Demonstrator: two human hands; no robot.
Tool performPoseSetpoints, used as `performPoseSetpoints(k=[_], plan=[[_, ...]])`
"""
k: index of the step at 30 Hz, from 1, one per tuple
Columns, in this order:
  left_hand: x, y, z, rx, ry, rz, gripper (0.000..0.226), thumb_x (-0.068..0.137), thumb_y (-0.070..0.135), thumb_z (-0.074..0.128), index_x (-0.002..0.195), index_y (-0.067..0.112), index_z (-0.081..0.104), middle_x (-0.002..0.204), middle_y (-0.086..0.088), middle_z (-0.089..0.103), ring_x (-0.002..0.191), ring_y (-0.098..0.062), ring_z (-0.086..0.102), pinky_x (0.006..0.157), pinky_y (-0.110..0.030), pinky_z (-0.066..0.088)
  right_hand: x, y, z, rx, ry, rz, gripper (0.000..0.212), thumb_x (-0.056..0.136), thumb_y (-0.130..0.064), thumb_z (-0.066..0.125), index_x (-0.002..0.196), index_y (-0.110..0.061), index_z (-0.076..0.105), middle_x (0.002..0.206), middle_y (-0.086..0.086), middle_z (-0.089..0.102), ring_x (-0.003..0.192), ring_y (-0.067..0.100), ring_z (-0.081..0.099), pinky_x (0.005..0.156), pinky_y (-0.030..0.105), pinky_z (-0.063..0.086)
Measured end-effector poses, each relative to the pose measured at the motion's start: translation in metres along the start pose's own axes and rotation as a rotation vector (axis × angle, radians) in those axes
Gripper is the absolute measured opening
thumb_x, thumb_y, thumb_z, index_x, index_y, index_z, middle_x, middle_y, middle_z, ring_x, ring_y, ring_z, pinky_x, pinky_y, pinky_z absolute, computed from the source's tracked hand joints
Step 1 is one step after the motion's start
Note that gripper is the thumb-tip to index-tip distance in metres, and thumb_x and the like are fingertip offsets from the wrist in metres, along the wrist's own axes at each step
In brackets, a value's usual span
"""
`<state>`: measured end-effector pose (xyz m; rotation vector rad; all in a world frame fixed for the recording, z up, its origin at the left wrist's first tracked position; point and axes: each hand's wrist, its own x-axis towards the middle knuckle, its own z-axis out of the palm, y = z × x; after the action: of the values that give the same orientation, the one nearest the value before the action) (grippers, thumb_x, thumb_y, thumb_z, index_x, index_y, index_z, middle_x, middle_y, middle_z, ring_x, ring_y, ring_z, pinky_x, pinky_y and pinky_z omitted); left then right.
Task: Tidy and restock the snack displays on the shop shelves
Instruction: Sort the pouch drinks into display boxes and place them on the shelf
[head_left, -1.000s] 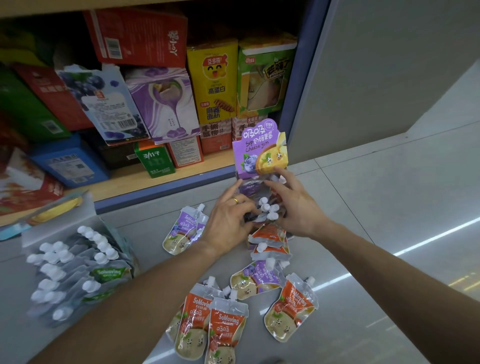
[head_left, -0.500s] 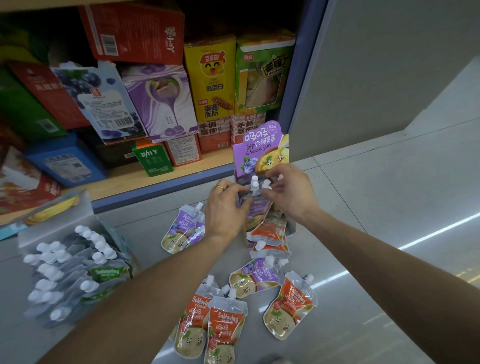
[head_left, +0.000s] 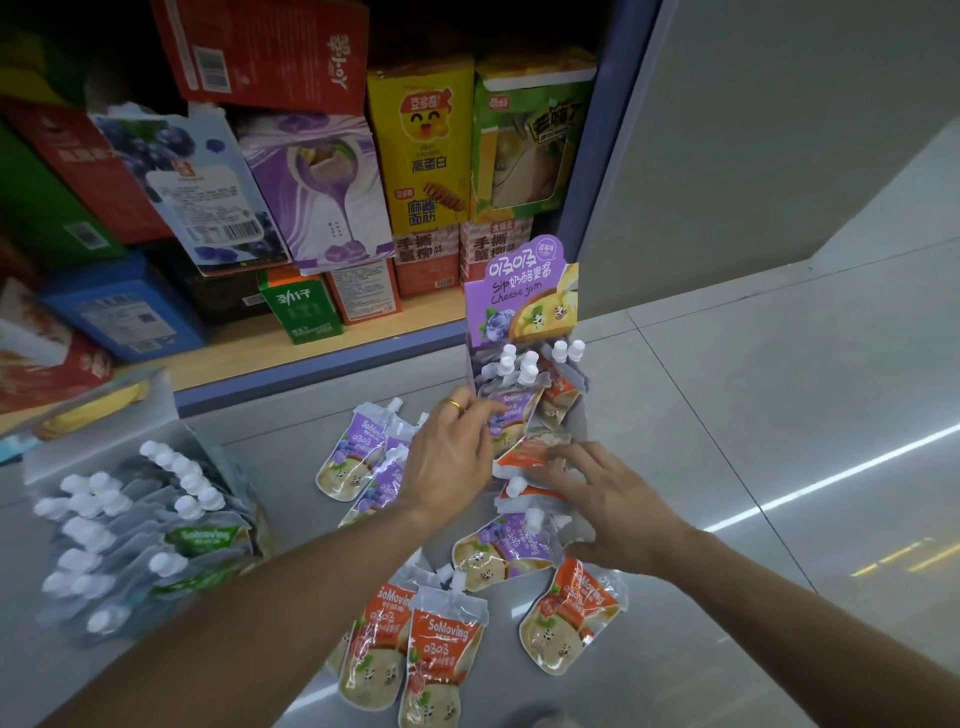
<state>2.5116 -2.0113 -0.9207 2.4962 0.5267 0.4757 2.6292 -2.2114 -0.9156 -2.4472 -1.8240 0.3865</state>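
A purple display box (head_left: 521, 296) is standing on the floor (head_left: 727, 415), just in front of the shelf's (head_left: 311, 353) right end, with white-capped pouches crowding upright inside it. The left hand (head_left: 449, 457) is reaching to the box's front, its fingers bending onto a purple pouch (head_left: 511, 410) leaning there; whether they are pinching it or only pressing it I cannot tell. A gold ring (head_left: 455, 404) is showing on one finger. The right hand (head_left: 605, 499) is lying with fingers spread and fairly straight over an orange pouch (head_left: 524, 454) just below the box, touching it and holding nothing. More pouches are lying loose on the floor nearer the person: two purple ones (head_left: 353, 457) left of the left hand, another purple one (head_left: 501, 551) under the right wrist, and three orange ones (head_left: 441, 654) nearest the camera. A clear box (head_left: 98, 447) of green pouches is sitting at the floor's left edge. Snack cartons (head_left: 421, 145) are filling the shelf.
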Motion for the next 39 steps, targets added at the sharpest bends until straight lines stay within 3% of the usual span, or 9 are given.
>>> performPoseSetpoints(k=[4, 7, 12, 17, 19, 24, 29, 36, 39], plan=[[-0.004, 0.007, 0.003, 0.145, -0.144, 0.033, 0.049, 0.097, 0.011, 0.056, 0.144, 0.025, 0.052, 0.119, -0.002, 0.055, 0.092, -0.026, 0.062, 0.069, -0.041, 0.057, 0.009, 0.003, -0.005, 0.290, 0.381, 0.254, 0.026, 0.083, -0.023, 0.081, 0.107, -0.023, 0.072, 0.102, -0.001, 0.061, 0.085, 0.018, 0.063, 0.066, 0.028, 0.052], [0.002, 0.013, 0.004, 0.244, -0.176, -0.063, 0.060, 0.097, 0.017, 0.055, 0.154, 0.026, 0.038, 0.131, -0.003, 0.054, 0.099, -0.029, 0.065, 0.077, -0.042, 0.057, 0.020, 0.008, -0.021, 0.441, 0.472, 0.563, 0.009, 0.093, -0.022, 0.069, 0.101, -0.018, 0.073, 0.093, -0.003, 0.063, 0.076, 0.015, 0.061, 0.060, 0.020, 0.040], [-0.001, 0.020, 0.006, 0.276, -0.221, -0.089, 0.062, 0.100, 0.029, 0.053, 0.158, 0.019, 0.030, 0.130, -0.005, 0.058, 0.107, -0.029, 0.064, 0.084, -0.040, 0.054, 0.030, 0.022, -0.037, 0.580, 0.462, 0.805, 0.018, 0.096, -0.023, 0.061, 0.084, -0.014, 0.070, 0.081, 0.006, 0.071, 0.075, 0.024, 0.063, 0.054, 0.024, 0.035], [-0.001, 0.027, 0.009, 0.207, -0.189, -0.051, 0.052, 0.105, 0.028, 0.050, 0.154, 0.019, 0.038, 0.130, -0.003, 0.059, 0.114, -0.023, 0.060, 0.088, -0.036, 0.052, 0.034, 0.020, -0.040, 0.638, 0.474, 0.863, 0.026, 0.096, -0.023, 0.068, 0.120, -0.013, 0.065, 0.111, 0.005, 0.072, 0.086, 0.015, 0.059, 0.064, 0.022, 0.043], [0.000, 0.030, 0.014, 0.111, -0.196, 0.060, 0.050, 0.105, 0.020, 0.050, 0.154, 0.019, 0.042, 0.134, -0.003, 0.056, 0.119, -0.022, 0.055, 0.092, -0.037, 0.054, 0.033, 0.016, -0.039, 0.613, 0.497, 0.838, 0.025, 0.095, -0.023, 0.069, 0.119, -0.015, 0.064, 0.114, 0.005, 0.072, 0.088, 0.016, 0.061, 0.070, 0.024, 0.049], [0.009, 0.031, 0.027, 0.160, -0.338, 0.116, 0.069, 0.102, 0.016, 0.055, 0.162, 0.019, 0.021, 0.166, -0.006, 0.026, 0.147, -0.026, 0.035, 0.116, -0.041, 0.042, 0.038, 0.010, -0.034, 0.469, 0.555, 0.791, 0.020, 0.096, -0.031, 0.067, 0.111, -0.017, 0.068, 0.102, 0.001, 0.073, 0.087, 0.017, 0.067, 0.074, 0.027, 0.053], [0.009, 0.032, 0.035, 0.352, -0.399, 0.175, 0.084, 0.097, 0.019, 0.061, 0.164, 0.019, 0.009, 0.171, -0.014, 0.006, 0.146, -0.033, 0.033, 0.115, -0.044, 0.038, 0.055, 0.010, -0.028, 0.361, 0.585, 0.827, 0.017, 0.095, -0.025, 0.067, 0.108, -0.014, 0.064, 0.105, 0.004, 0.065, 0.083, 0.015, 0.053, 0.072, 0.028, 0.040], [0.015, 0.039, 0.035, 0.330, -0.411, 0.106, 0.082, 0.092, 0.020, 0.064, 0.160, 0.013, 0.018, 0.155, -0.017, 0.017, 0.135, -0.036, 0.039, 0.110, -0.043, 0.042, 0.045, 0.008, -0.022, 0.531, 0.627, 0.864, 0.048, 0.084, -0.037, 0.079, 0.115, -0.018, 0.049, 0.103, 0.000, 0.060, 0.083, 0.017, 0.061, 0.065, 0.029, 0.043], [0.009, 0.037, 0.030, 0.265, -0.404, 0.122, 0.078, 0.094, 0.017, 0.062, 0.160, 0.015, 0.020, 0.155, -0.016, 0.020, 0.137, -0.034, 0.038, 0.107, -0.043, 0.045, 0.019, 0.000, -0.018, 0.481, 0.642, 0.818, 0.043, 0.085, -0.038, 0.078, 0.108, -0.022, 0.046, 0.098, -0.004, 0.057, 0.078, 0.015, 0.059, 0.059, 0.026, 0.041]])
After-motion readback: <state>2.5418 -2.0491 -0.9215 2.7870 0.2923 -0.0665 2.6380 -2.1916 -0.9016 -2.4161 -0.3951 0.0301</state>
